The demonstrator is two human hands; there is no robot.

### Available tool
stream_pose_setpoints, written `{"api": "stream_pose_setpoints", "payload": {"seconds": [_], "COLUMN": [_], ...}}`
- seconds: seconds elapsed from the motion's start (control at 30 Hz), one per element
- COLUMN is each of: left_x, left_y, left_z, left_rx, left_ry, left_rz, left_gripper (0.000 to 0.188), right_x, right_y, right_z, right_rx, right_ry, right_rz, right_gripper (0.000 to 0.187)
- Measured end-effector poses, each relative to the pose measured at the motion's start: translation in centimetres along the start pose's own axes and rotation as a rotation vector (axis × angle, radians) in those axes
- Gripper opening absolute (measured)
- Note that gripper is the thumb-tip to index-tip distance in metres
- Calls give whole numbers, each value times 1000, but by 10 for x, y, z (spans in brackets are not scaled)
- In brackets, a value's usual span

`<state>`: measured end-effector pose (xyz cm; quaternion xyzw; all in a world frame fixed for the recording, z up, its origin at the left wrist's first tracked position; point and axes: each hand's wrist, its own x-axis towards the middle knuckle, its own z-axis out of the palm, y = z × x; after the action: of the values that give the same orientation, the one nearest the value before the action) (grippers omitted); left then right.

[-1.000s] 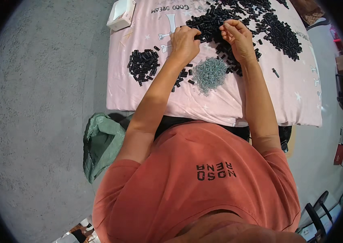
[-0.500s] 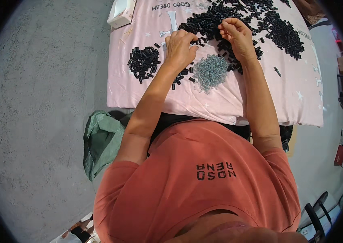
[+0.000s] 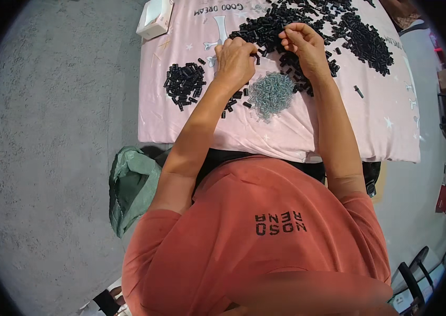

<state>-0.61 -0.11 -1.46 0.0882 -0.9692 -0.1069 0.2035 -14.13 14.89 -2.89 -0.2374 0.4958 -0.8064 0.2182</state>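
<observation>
My left hand (image 3: pixel 235 60) is closed over the pink cloth, its thumb and forefinger on a small black tube-shaped piece. Right of it, my right hand (image 3: pixel 307 48) is held in a pinch at the edge of a large black heap (image 3: pixel 265 29) of such pieces. What its fingertips hold is too small to make out. Between my forearms lies a pile of tiny shiny silver-grey pieces (image 3: pixel 271 95) that look like springs. A smaller pile of black pieces (image 3: pixel 183 84) sits left of my left hand, and a few loose ones lie beneath my left wrist.
The pink printed cloth (image 3: pixel 360 131) covers the table. At its far left corner stands a white tissue box (image 3: pixel 155 18), near some thin sticks. Another black pile (image 3: pixel 368 45) and a lone dark piece (image 3: pixel 359 91) lie on the right. A green sack (image 3: pixel 133 184) is below the table's left front.
Both hands stay almost in place, with small finger movements. A black piece now shows more upright at my left thumb and forefinger. The whole view has shifted slightly.
</observation>
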Motion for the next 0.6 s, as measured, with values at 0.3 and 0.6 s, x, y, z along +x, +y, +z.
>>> {"api": "stream_pose_setpoints", "payload": {"seconds": [0.3, 0.6], "left_x": [5, 11], "left_y": [11, 12], "left_z": [2, 16], "left_rx": [-101, -22], "left_ry": [96, -23], "left_rz": [32, -55], "left_gripper": [16, 14], "right_x": [2, 2], "right_y": [2, 0], "right_z": [-3, -4], "right_rx": [15, 16], "right_ry": [35, 109], "right_rz": [5, 3], "right_gripper": [13, 14]}}
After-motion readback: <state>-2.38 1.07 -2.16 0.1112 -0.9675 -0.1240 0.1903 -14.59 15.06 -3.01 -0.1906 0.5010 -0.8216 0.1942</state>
